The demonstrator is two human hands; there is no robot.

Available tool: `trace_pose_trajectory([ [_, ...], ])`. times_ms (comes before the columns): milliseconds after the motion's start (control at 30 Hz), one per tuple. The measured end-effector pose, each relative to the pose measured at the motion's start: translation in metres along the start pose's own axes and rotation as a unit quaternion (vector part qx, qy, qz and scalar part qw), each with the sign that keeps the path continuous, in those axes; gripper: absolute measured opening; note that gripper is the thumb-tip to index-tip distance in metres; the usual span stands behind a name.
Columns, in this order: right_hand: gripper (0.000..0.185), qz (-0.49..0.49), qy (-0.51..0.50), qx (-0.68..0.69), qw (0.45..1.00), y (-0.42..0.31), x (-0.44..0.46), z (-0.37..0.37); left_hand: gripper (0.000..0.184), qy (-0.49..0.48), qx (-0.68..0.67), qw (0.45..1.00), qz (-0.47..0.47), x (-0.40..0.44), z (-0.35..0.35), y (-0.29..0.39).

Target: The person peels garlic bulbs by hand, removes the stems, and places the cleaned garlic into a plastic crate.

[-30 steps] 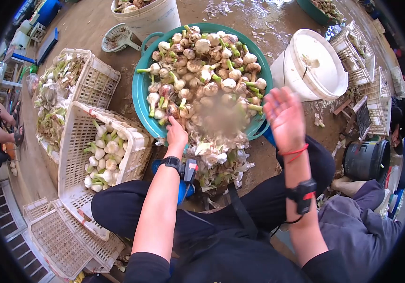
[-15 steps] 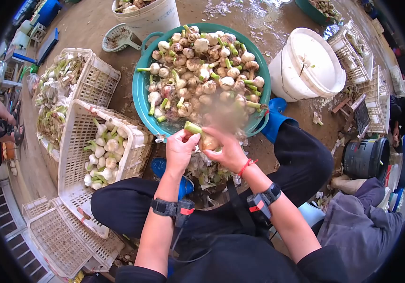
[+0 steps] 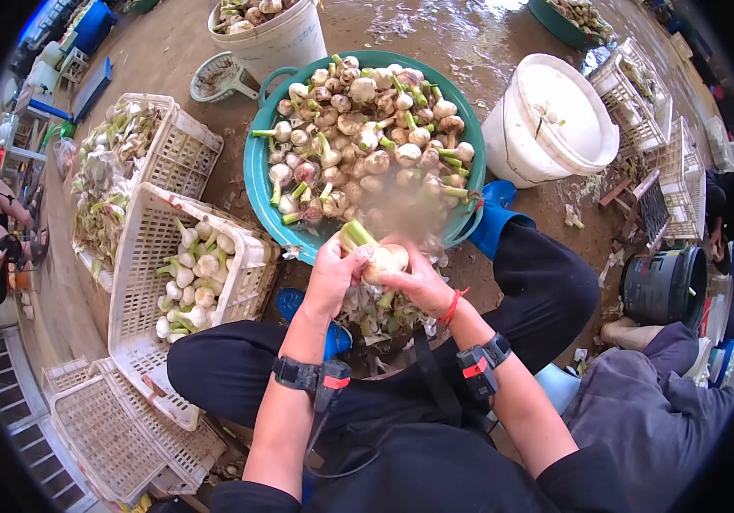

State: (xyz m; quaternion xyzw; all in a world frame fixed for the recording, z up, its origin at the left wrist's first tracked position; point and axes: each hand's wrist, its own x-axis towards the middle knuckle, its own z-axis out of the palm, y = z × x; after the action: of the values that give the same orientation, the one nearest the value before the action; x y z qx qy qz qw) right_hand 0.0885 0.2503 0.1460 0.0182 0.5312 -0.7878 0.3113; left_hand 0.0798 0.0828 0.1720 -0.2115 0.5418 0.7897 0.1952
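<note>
Between my two hands is a garlic bulb (image 3: 386,263) with a short cut green stem, held at the near edge of a green basin (image 3: 255,201). My left hand (image 3: 337,272) is closed around the stem end, thumb on top. My right hand (image 3: 422,284) grips the bulb from the other side with thumb and fingers. The basin is heaped with garlic bulbs (image 3: 358,128), many with brownish skins and short green stems. A blurred patch covers part of the heap just beyond my hands. Below my hands lie loose peeled skins (image 3: 384,315).
To the left stands a white crate (image 3: 140,282) holding cleaner bulbs (image 3: 196,286); behind it another crate (image 3: 183,154) is heaped with leaves and husks. White buckets (image 3: 546,128) (image 3: 277,43) stand beyond the basin. A black bucket (image 3: 662,282) and another person (image 3: 640,419) are at right.
The garlic bulb has turned in my hands, its stem pointing more upward and its pale bulb showing more. My right hand has shifted slightly. The view has moved a little.
</note>
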Motion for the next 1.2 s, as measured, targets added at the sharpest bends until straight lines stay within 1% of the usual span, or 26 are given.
trace_pose_trajectory([
  [67,0.053,0.027,0.007,0.067,0.997,0.000,0.001,-0.001,0.012,-0.100,-0.086,0.991,-0.025,-0.004,-0.003,0.007],
  [133,0.052,0.083,0.022,0.199,0.976,0.000,0.001,-0.001,0.011,-0.108,-0.127,0.985,-0.037,-0.009,0.002,0.010],
  [167,0.051,0.109,0.030,0.265,0.958,0.001,0.001,-0.001,0.012,-0.063,-0.073,0.995,0.011,-0.009,0.006,0.008],
  [200,0.051,0.109,0.031,0.267,0.957,0.004,-0.001,0.003,0.012,-0.018,-0.019,0.998,0.059,-0.010,0.011,0.005],
  [267,0.057,0.020,0.083,0.127,0.988,0.012,-0.005,0.008,0.015,-0.055,0.012,0.998,-0.003,-0.015,0.014,-0.005],
  [300,0.065,-0.022,0.090,-0.028,0.995,0.009,-0.003,0.006,0.016,-0.107,-0.045,0.992,-0.049,-0.018,0.012,-0.001],
  [333,0.065,-0.021,0.091,-0.027,0.995,0.005,-0.003,0.002,0.017,-0.160,-0.101,0.977,-0.094,-0.020,0.009,0.005],
  [400,0.073,0.049,-0.023,0.032,0.998,-0.008,-0.007,0.001,0.019,-0.099,-0.304,0.940,-0.120,-0.012,-0.013,-0.007],
  [433,0.074,0.061,-0.026,0.052,0.996,-0.016,-0.008,0.005,0.020,-0.094,-0.363,0.919,-0.121,-0.004,-0.016,-0.003],
  [533,0.071,0.026,-0.095,0.098,0.990,-0.001,-0.008,-0.002,0.007,-0.012,-0.203,0.979,-0.002,0.007,-0.012,-0.001],
  [567,0.071,-0.007,-0.099,0.061,0.993,0.004,-0.006,-0.005,0.007,-0.012,-0.203,0.979,-0.001,0.005,-0.005,-0.002],
  [600,0.071,-0.008,-0.099,0.061,0.993,0.000,-0.006,-0.005,0.002,0.050,-0.187,0.980,-0.037,-0.008,0.017,0.012],
  [633,0.070,0.006,-0.091,0.061,0.994,-0.007,-0.007,-0.004,0.010,0.111,-0.171,0.976,-0.072,-0.016,0.028,0.019],
  [667,0.070,0.019,-0.081,0.061,0.995,-0.013,-0.007,-0.004,0.010,0.111,-0.171,0.976,-0.073,-0.016,0.023,0.013],
  [700,0.065,0.002,-0.066,0.057,0.996,-0.015,-0.007,-0.004,0.016,0.054,-0.078,0.995,0.023,-0.018,0.016,0.005],
  [733,0.055,-0.018,0.028,0.067,0.997,-0.002,-0.006,-0.001,0.023,-0.003,0.016,0.993,0.117,-0.020,0.011,-0.002],
  [800,0.047,-0.092,0.138,0.116,0.979,0.002,0.003,0.006,0.028,0.006,-0.029,0.993,0.115,-0.016,0.013,-0.012],
  [933,0.040,-0.112,0.146,0.149,0.972,-0.008,0.004,0.003,0.027,0.085,0.136,0.971,0.180,0.000,-0.002,-0.030],
  [967,0.039,-0.171,0.158,0.094,0.968,-0.007,0.007,-0.004,0.025,0.053,0.277,0.941,0.186,-0.002,-0.009,-0.036],
  [1000,0.037,-0.151,0.164,0.148,0.964,-0.017,0.004,0.000,0.023,0.019,0.412,0.892,0.186,-0.006,-0.014,-0.043],
  [1033,0.037,-0.132,0.171,0.202,0.955,-0.027,0.000,0.004,0.017,-0.057,0.363,0.928,0.059,-0.011,-0.019,-0.053],
  [1067,0.037,-0.132,0.173,0.201,0.955,-0.021,0.003,-0.001,0.012,-0.163,0.402,0.901,0.014,-0.009,-0.029,-0.066],
  [1100,0.034,-0.145,0.169,0.245,0.944,-0.010,0.008,-0.009,0.015,-0.107,0.444,0.869,0.191,-0.009,-0.018,-0.067],
  [1133,0.032,-0.157,0.165,0.288,0.930,-0.005,0.012,-0.013,0.018,-0.081,0.456,0.842,0.278,-0.010,-0.001,-0.058],
  [1167,0.032,-0.057,0.199,0.401,0.892,0.002,0.013,-0.013,0.021,-0.046,0.469,0.805,0.361,-0.011,0.016,-0.050],
  [1200,0.032,-0.056,0.199,0.400,0.893,0.005,0.016,-0.010,0.025,-0.039,0.192,0.957,0.215,-0.013,0.036,-0.030],
])
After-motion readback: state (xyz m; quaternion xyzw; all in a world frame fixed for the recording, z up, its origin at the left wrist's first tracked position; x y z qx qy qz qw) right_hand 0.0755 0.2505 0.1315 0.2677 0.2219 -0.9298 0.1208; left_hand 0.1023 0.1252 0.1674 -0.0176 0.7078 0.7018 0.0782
